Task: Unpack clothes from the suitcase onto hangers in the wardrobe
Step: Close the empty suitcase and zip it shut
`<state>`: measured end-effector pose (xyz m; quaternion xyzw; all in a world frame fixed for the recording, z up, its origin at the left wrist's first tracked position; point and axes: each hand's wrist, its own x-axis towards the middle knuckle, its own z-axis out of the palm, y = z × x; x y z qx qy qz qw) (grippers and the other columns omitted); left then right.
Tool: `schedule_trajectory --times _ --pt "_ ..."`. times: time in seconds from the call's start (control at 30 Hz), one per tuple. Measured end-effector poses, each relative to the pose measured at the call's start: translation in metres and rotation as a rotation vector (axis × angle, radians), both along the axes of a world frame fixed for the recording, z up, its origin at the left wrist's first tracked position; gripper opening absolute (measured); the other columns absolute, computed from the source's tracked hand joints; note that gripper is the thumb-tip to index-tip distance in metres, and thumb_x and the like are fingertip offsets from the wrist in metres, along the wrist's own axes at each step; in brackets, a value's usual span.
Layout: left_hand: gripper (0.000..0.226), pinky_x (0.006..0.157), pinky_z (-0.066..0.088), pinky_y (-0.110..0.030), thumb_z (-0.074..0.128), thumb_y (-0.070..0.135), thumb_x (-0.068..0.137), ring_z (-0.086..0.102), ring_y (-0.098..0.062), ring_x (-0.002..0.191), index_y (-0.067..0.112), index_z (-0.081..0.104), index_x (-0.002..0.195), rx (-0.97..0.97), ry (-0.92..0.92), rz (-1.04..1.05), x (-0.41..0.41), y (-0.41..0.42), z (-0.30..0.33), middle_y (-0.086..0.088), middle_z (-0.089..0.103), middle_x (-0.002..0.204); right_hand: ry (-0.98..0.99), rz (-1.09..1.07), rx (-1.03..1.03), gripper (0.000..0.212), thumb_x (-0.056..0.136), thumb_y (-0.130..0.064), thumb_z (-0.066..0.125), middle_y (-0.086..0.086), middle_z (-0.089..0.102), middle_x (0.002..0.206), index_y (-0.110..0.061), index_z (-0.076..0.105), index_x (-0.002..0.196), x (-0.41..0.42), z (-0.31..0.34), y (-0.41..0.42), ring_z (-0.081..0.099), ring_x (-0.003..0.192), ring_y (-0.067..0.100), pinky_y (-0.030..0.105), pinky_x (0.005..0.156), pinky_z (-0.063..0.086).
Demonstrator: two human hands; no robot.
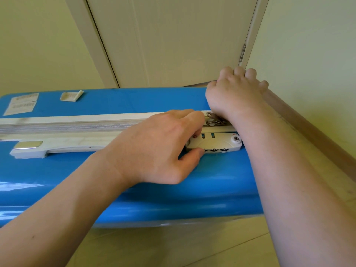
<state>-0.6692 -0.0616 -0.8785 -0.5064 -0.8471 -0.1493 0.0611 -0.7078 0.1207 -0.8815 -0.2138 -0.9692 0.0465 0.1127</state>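
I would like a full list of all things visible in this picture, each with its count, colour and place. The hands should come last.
suitcase: one, blue, on its side on the floor, zipped shut
lock: one, white, on the suitcase's top edge, right part
zip pulls: metal, count unclear, just behind the lock
handle: one, white, left of the lock
stickers: white, far left of the suitcase
door: one, white, behind the suitcase
floor: pale tiles
left hand: pinches the lock
right hand: grips the suitcase's far right edge
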Motion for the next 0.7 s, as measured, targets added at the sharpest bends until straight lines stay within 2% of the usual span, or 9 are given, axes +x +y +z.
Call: schedule_trajectory --times 0.2,0.43,0.7 --pt "0.022 0.061 0.034 -0.019 0.053 0.036 0.082 0.039 -0.012 0.069 0.017 0.048 0.091 -0.002 -0.018 -0.01 -0.0014 -0.0011 -0.0002 0.009 0.046 0.08 -0.002 0.001 -0.002 0.038 0.095 -0.027 0.026 0.009 0.043 0.128 -0.012 0.044 0.126 -0.0006 0.0001 -0.0002 0.033 0.123 0.029 0.049 0.097 0.029" --pt "0.019 0.062 0.035 -0.027 0.052 0.03 0.082 0.042 -0.014 0.07 0.015 0.048 0.092 -0.003 -0.027 -0.035 -0.0031 -0.0027 0.0002 0.006 0.048 0.081 -0.004 0.004 -0.005 0.038 0.096 -0.028 0.026 0.01 0.043 0.127 -0.012 0.043 0.125 -0.0012 -0.0001 -0.0002 0.033 0.123 0.03 0.049 0.096 0.029" --pt "0.019 0.059 0.037 -0.026 0.053 0.033 0.08 0.042 -0.01 0.066 0.017 0.048 0.09 0.008 -0.034 -0.003 -0.001 -0.0014 -0.0005 0.009 0.047 0.076 -0.002 0.004 -0.006 0.038 0.095 -0.028 0.026 0.009 0.043 0.128 -0.012 0.044 0.125 -0.0017 -0.0009 0.0002 0.033 0.123 0.03 0.05 0.097 0.029"
